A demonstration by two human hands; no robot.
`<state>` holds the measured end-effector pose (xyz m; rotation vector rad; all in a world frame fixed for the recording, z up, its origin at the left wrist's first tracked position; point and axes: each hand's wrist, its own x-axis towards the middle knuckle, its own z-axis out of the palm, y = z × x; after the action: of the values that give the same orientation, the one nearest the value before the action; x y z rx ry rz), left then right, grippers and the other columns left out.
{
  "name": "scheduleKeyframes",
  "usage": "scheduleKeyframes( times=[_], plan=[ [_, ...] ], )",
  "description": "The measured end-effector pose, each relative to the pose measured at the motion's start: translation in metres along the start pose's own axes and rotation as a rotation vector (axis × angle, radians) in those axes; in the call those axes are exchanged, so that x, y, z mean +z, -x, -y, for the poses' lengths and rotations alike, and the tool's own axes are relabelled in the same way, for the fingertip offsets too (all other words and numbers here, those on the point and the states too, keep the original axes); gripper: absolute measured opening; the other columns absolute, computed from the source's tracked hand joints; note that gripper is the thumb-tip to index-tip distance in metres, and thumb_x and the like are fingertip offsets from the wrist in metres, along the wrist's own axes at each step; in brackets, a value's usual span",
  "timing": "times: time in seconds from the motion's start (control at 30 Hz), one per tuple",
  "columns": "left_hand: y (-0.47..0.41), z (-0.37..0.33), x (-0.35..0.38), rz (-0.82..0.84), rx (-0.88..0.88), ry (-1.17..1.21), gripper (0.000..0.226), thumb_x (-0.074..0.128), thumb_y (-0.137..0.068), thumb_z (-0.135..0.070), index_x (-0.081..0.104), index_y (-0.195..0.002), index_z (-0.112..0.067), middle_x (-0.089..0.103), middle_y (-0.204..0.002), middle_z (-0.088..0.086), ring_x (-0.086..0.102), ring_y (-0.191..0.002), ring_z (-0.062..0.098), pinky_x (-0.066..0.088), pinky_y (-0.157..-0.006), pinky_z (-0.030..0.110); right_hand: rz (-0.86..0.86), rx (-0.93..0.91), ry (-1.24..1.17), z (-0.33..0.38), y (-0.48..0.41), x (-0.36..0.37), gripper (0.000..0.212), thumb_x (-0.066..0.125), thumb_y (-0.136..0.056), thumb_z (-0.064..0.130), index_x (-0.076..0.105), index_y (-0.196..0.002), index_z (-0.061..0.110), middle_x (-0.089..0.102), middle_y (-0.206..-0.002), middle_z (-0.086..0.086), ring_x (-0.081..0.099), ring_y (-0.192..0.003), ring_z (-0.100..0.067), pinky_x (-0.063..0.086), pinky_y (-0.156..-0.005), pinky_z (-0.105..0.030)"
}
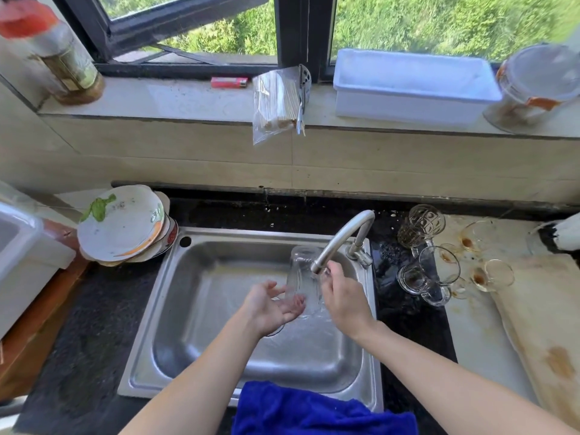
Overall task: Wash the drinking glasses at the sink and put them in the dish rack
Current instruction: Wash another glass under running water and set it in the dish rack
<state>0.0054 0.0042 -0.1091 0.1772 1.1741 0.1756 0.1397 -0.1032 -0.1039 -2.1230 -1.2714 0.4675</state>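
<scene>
While one clear drinking glass (303,277) is held tilted under the spout of the single faucet (342,237), two bare hands are seen over the steel sink (201,309), toward 2 o'clock in its basin. The glass is clasped along its side by the right hand (345,299), whose fingers are curled round it just below the spout. The left hand (270,306) is turned palm up with its fingers spread, and only its fingertips touch the glass's lower end. At least six unwashed glasses (439,271), several stained brown, are crowded on the counter (405,324) at 3 o'clock from the sink; some touch one another and the nearest stand just beside the sink's right rim. One wooden cutting board (539,309) is laid beyond them at 4 o'clock. One stack of plates (119,224) overhangs the sink's corner at 10 o'clock. One blue cloth (314,412) is draped over the rim at 6 o'clock. The left half of the basin is left open.
</scene>
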Motion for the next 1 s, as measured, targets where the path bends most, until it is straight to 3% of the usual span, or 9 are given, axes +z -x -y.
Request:
scheduleKeyframes(
  times=[0.1,0.27,0.37,0.43,0.5,0.6,0.73,0.87,1.0],
  plan=[
    [-0.011,0.008,0.015,-0.010,0.018,-0.014,0.029,0.042,-0.100,-0.023,0.057,-0.094,0.001,0.067,-0.073,0.018,0.067,-0.057,0.028,0.055,-0.047,0.030,0.041,-0.068,0.002,-0.011,0.021,0.001,0.037,0.060,-0.089,0.010,0.045,-0.122,0.018,0.046,-0.058,0.009,0.044,-0.047,-0.011,0.031,-0.048,-0.026],
    [-0.033,0.016,0.026,0.015,0.133,-0.243,0.014,0.052,-0.092,-0.016,0.065,-0.086,-0.013,0.069,-0.072,0.004,0.065,-0.064,0.018,0.052,-0.060,0.026,0.120,0.022,0.020,-0.012,0.033,-0.006,0.016,0.062,-0.086,0.030,0.047,-0.084,0.025,0.049,-0.071,0.011,0.049,-0.064,-0.010,0.042,-0.058,-0.030],
    [-0.066,0.013,0.014,-0.082,0.192,-0.362,0.042,0.069,-0.074,-0.035,0.069,-0.106,-0.007,0.073,-0.094,0.008,0.068,-0.084,0.025,0.053,-0.075,0.033,0.149,0.037,0.031,-0.014,0.029,-0.012,0.022,0.061,-0.087,0.042,0.052,-0.079,0.023,0.052,-0.100,0.011,0.051,-0.089,-0.006,0.043,-0.072,-0.027],
    [-0.048,0.010,0.020,-0.097,0.201,-0.439,0.048,0.072,-0.067,-0.034,0.068,-0.105,-0.005,0.073,-0.084,0.008,0.068,-0.072,0.023,0.053,-0.064,0.029,0.192,0.053,-0.096,-0.014,0.024,-0.013,0.021,0.059,-0.090,0.043,0.060,-0.086,0.022,0.049,-0.118,0.013,0.050,-0.105,-0.003,0.043,-0.081,-0.025],
    [-0.019,0.006,0.030,-0.172,0.262,-0.603,0.021,0.061,-0.082,-0.027,0.065,-0.087,-0.007,0.060,-0.058,0.005,0.055,-0.047,0.019,0.041,-0.047,0.019,0.230,0.215,-0.382,-0.006,0.018,-0.015,0.016,0.056,-0.095,0.037,0.064,-0.094,0.023,0.058,-0.106,0.011,0.056,-0.094,-0.007,0.045,-0.074,-0.019],
    [-0.007,-0.001,0.027,-0.296,0.413,-0.896,0.038,0.048,-0.095,-0.041,0.066,-0.092,-0.007,0.061,-0.084,0.010,0.057,-0.072,0.024,0.042,-0.064,0.029,0.295,0.695,-0.885,0.001,0.002,-0.017,0.027,0.050,-0.100,0.033,0.065,-0.104,0.011,0.069,-0.093,-0.005,0.062,-0.078,-0.021,0.052,-0.059,-0.021],
    [0.010,-0.006,0.041,-0.074,0.436,-0.835,0.024,0.046,-0.096,-0.029,0.068,-0.088,-0.025,0.059,-0.100,0.005,0.052,-0.082,0.021,0.039,-0.064,0.028,0.420,1.118,-1.335,-0.013,-0.001,-0.004,0.031,0.047,-0.099,0.039,0.051,-0.095,0.009,0.070,-0.108,-0.020,0.071,-0.080,-0.033,0.050,-0.048,-0.025],
    [0.019,0.000,0.059,-0.071,0.498,-0.935,0.026,0.041,-0.095,-0.022,0.066,-0.089,-0.028,0.059,-0.092,-0.001,0.050,-0.082,0.022,0.038,-0.065,0.027,0.507,1.279,-1.540,-0.024,0.005,0.001,0.046,0.041,-0.101,0.041,0.051,-0.127,0.005,0.070,-0.109,-0.022,0.072,-0.076,-0.028,0.053,-0.052,-0.024],
    [0.021,-0.001,0.061,-0.135,0.485,-0.978,0.028,0.042,-0.096,-0.031,0.067,-0.096,-0.019,0.060,-0.098,0.000,0.054,-0.081,0.021,0.039,-0.069,0.030,0.589,1.264,-1.573,-0.032,0.002,-0.002,0.044,0.042,-0.100,0.040,0.054,-0.128,0.009,0.069,-0.114,-0.020,0.071,-0.083,-0.027,0.052,-0.067,-0.023]
  ],
)
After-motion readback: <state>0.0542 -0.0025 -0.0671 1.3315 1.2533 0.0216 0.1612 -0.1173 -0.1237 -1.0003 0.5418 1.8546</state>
